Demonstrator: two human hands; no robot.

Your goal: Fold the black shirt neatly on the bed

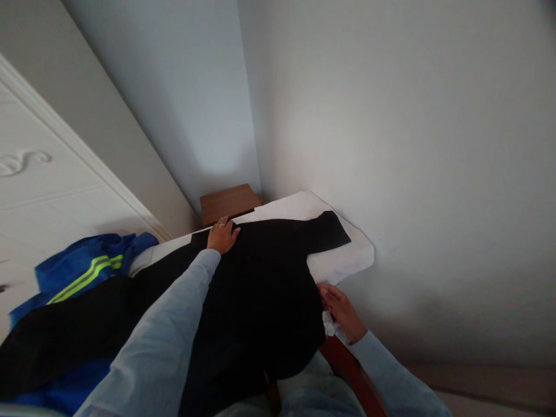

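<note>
A black short-sleeved shirt (260, 295) is spread over a white cloth-covered surface (286, 205), with one sleeve pointing toward the wall. My left hand (223, 236) rests on the shirt's far edge, its fingers stretched out and somewhat apart; a ring shows on one finger. At the shirt's right edge, below the sleeve, my right hand (341, 310) has its fingers closed in a pinch on the black fabric. A bit of crumpled white material (328, 324) shows just under that hand. The near part of the shirt hangs down toward my lap.
A blue garment with yellow-green stripes (89, 269) lies at the left, partly under black cloth. Behind the surface stands a brown wooden piece of furniture (229, 201) in the corner. A white panelled cabinet (56, 168) and a bare wall (391, 145) close in both sides. A reddish wooden bar (351, 370) runs below my right hand.
</note>
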